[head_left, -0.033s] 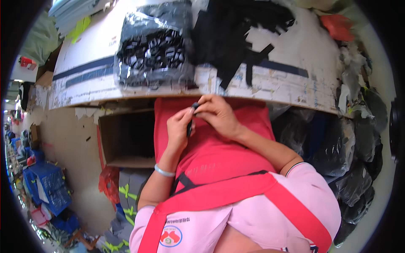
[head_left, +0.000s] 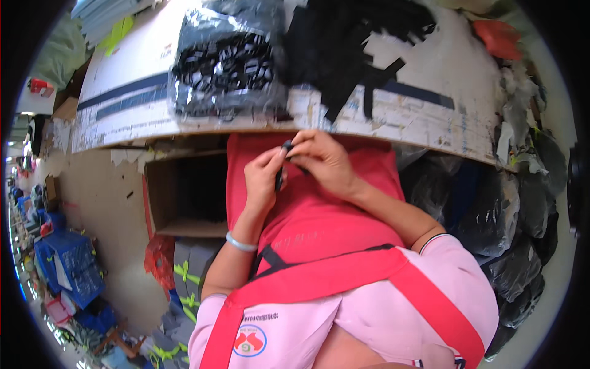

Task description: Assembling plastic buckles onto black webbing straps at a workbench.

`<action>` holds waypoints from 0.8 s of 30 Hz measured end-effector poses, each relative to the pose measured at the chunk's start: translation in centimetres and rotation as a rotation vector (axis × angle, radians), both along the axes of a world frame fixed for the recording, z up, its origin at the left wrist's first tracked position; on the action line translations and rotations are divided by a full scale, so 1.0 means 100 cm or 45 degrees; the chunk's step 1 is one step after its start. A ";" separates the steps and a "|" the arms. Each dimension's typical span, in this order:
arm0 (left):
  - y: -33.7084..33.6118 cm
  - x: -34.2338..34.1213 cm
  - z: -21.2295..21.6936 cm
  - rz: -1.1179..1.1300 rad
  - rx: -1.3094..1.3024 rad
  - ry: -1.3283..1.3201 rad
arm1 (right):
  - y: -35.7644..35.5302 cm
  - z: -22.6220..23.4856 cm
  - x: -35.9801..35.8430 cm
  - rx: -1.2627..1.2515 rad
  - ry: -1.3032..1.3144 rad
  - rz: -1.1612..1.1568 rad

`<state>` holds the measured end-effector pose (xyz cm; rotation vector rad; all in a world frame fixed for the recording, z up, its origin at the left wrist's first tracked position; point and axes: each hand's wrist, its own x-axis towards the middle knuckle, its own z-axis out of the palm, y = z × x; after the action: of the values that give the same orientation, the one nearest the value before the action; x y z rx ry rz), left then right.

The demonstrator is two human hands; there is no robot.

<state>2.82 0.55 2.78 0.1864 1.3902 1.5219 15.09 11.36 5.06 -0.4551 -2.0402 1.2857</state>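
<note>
Head view shows both hands meeting over the red apron lap, just below the worktop [head_left: 153,117] edge. Left hand [head_left: 264,178] and right hand [head_left: 322,158] pinch a small slim black part [head_left: 283,163] between fingertips; nothing visibly differs between pictures.

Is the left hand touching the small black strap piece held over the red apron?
Touching. The head view shows the left hand with its fingertips closed on the black strap piece, which the right hand pinches at the top.
</note>
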 end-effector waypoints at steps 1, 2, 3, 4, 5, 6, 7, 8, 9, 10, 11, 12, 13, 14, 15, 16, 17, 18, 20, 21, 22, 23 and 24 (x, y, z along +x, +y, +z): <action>-0.002 -0.001 0.001 0.041 0.015 0.108 | -0.004 0.015 0.000 -0.327 0.009 0.058; -0.002 -0.002 0.002 0.060 0.039 0.210 | -0.009 0.028 0.004 -0.656 0.009 0.103; 0.000 -0.001 0.009 0.085 0.035 0.239 | -0.008 0.037 0.006 -0.781 -0.097 0.078; 0.001 -0.003 0.015 0.077 0.062 0.293 | -0.003 0.039 0.006 -0.894 -0.196 0.057; 0.000 -0.003 0.013 0.093 0.089 0.294 | 0.001 0.030 0.005 -0.876 -0.234 0.045; 0.003 -0.003 0.010 0.108 0.131 0.298 | 0.007 0.021 0.005 -0.968 -0.262 0.054; 0.001 -0.001 0.010 0.113 0.108 0.301 | 0.006 0.016 0.007 -1.007 -0.307 0.038; 0.000 0.001 0.011 0.091 0.117 0.351 | 0.004 0.012 0.008 -1.045 -0.352 0.023; -0.002 0.004 0.011 0.065 0.128 0.397 | 0.003 0.008 0.009 -1.062 -0.355 0.027; -0.003 0.004 0.010 0.064 0.112 0.397 | 0.003 0.006 0.010 -1.104 -0.369 0.053; -0.004 0.004 0.009 0.086 0.136 0.402 | 0.004 0.004 0.009 -1.145 -0.382 0.077; -0.005 0.004 0.008 0.104 0.162 0.408 | 0.005 0.003 0.009 -1.151 -0.401 0.085; -0.006 0.003 0.005 0.099 0.150 0.408 | 0.007 0.004 0.008 -1.154 -0.423 0.109; -0.008 0.003 0.002 0.100 0.149 0.500 | 0.007 0.005 0.007 -1.156 -0.444 0.133; -0.008 0.002 0.000 0.104 0.151 0.593 | 0.007 0.004 0.006 -1.165 -0.443 0.135; -0.008 0.002 -0.001 0.101 0.143 0.594 | 0.006 0.003 0.005 -1.200 -0.445 0.136; -0.008 0.001 -0.001 0.084 0.160 0.694 | 0.006 0.002 0.004 -1.235 -0.449 0.137; -0.008 0.001 0.000 0.065 0.180 0.793 | 0.004 0.000 0.003 -1.241 -0.446 0.136; -0.008 0.001 0.002 0.070 0.198 0.824 | 0.001 -0.003 0.001 -1.382 -0.261 0.103; -0.008 0.001 0.003 0.079 0.224 0.854 | 0.002 -0.005 0.001 -1.386 -0.258 0.100; -0.008 0.001 0.004 0.074 0.221 0.854 | 0.003 -0.007 0.001 -1.380 -0.268 0.103; -0.009 0.000 0.004 0.061 0.212 0.814 | 0.003 -0.008 0.002 -1.373 -0.278 0.106; -0.010 -0.001 0.005 0.051 0.205 0.774 | 0.002 -0.008 0.002 -1.374 -0.277 0.104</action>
<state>2.69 -0.44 3.26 0.7763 1.7393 1.6870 15.25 11.55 4.24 -1.0124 -1.3475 2.4168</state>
